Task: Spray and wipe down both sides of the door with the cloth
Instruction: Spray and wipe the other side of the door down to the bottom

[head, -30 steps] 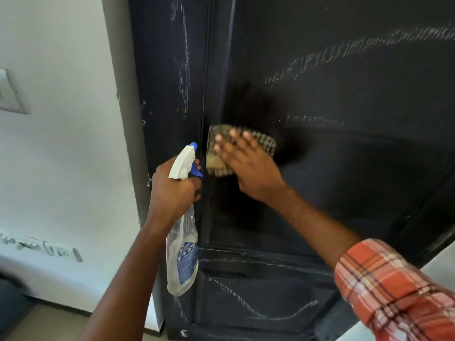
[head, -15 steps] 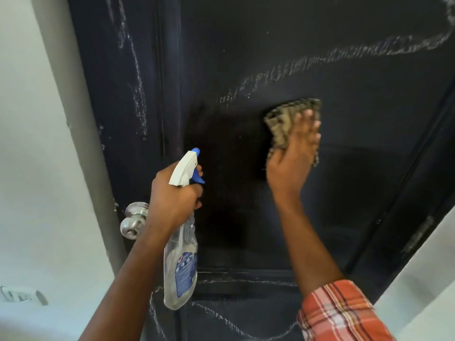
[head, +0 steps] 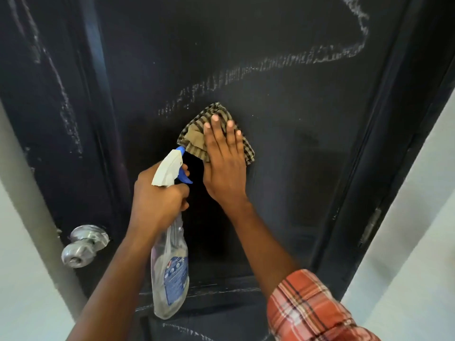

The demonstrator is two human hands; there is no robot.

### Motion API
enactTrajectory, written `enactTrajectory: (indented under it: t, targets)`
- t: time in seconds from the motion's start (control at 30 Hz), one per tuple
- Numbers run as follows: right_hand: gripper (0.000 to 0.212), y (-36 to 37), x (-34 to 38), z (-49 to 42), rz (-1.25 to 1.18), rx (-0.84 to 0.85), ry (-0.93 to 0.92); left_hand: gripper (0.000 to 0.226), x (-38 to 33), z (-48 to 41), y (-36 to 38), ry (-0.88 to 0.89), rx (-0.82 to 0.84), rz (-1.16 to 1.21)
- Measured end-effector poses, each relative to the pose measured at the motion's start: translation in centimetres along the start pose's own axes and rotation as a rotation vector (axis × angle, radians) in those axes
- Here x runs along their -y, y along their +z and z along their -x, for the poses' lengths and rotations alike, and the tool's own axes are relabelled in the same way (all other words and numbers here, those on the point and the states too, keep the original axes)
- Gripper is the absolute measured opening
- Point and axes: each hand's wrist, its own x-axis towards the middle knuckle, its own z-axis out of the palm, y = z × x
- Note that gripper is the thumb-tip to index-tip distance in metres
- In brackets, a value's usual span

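Checked brown cloth (head: 197, 137) lies mid-panel on the black wooden door (head: 295, 143), pressed by the flat-fingered right hand (head: 225, 166); left hand (head: 157, 200) grips the clear spray bottle (head: 170, 271); wiping is underway, and the chalky streak (head: 258, 70) above looks next

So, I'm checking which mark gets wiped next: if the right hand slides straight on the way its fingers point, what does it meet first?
Likely the white chalky streak just above the cloth. The right hand lies flat on the cloth, fingers pointing up the door, with only bare dark panel between.
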Motion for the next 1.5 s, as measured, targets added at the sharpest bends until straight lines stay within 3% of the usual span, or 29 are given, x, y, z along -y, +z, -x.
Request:
enactTrajectory:
  t: [0.1, 0.3, 0.37, 0.43, 0.53, 0.63, 0.7, 0.77, 0.83, 1.0, 1.1, 1.23, 1.3, 1.43, 1.5]
  targets:
    - [0.073, -2.2, -4.2, 0.3, 0.071, 0.026, -0.041, 0.033, -0.4, -0.1, 1.5, -0.015, 0.033, 0.021]
    - [0.063, -7.7, -15.8, 1.0, -0.025, -0.295, 0.560, 0.039, -1.5, 0.0, 2.5, -0.019, 0.039, 0.044]
    - [0.066, -8.5, -17.5, 0.6, -0.135, -0.366, 0.758, 0.039, -2.0, 0.1, 2.5, -0.012, 0.032, 0.030]
    - [0.068, -8.2, -17.1, -0.5, -0.185, -0.415, 0.834, 0.038, -2.3, 0.3, 2.5, -0.007, 0.034, -0.001]
    - [0.064, -6.0, -12.0, -2.0, -0.142, -0.374, 0.661, 0.038, -2.6, 0.6, 3.1, -0.003, 0.048, -0.010]
    - [0.068, -3.5, -5.5, -2.3, -0.065, -0.142, 0.213, 0.035, -3.1, 0.6, 4.6, -0.009, 0.054, 0.009]
    - [0.067, -3.3, -4.7, -1.7, 0.012, 0.020, -0.053, 0.030, -3.6, 0.7, 5.9, -0.012, 0.068, 0.010]
    - [0.068, -4.5, -7.0, -1.4, 0.044, 0.064, -0.133, 0.030, -3.9, 0.9, 6.9, -0.014, 0.088, 0.017]
    - [0.072, -6.4, -10.3, -0.9, 0.068, 0.008, -0.010, 0.035, -4.2, 1.2, 7.6, -0.014, 0.108, 0.042]
    - [0.064, -10.7, -18.3, -1.1, -0.085, -0.285, 0.615, 0.039, -4.2, 1.2, 8.4, -0.015, 0.101, 0.055]
    - [0.059, -10.6, -17.3, -2.5, -0.166, -0.368, 0.757, 0.038, -4.2, 1.2, 8.2, -0.021, 0.068, 0.069]
    - [0.058, -7.2, -10.9, -4.5, -0.104, -0.310, 0.566, 0.038, -4.2, 1.4, 6.9, -0.033, 0.022, 0.075]
    - [0.067, -4.9, -5.9, -5.5, -0.085, -0.215, 0.339, 0.038, -3.9, 1.5, 5.6, -0.032, -0.019, 0.076]
    - [0.080, -0.7, 2.2, -5.2, 0.084, 0.191, -0.229, 0.035, -3.0, 1.7, 1.5, -0.053, -0.115, 0.034]
    - [0.073, 0.0, 2.5, -5.2, 0.129, 0.220, -0.324, 0.033, -2.7, 1.8, -0.4, -0.055, -0.136, -0.001]
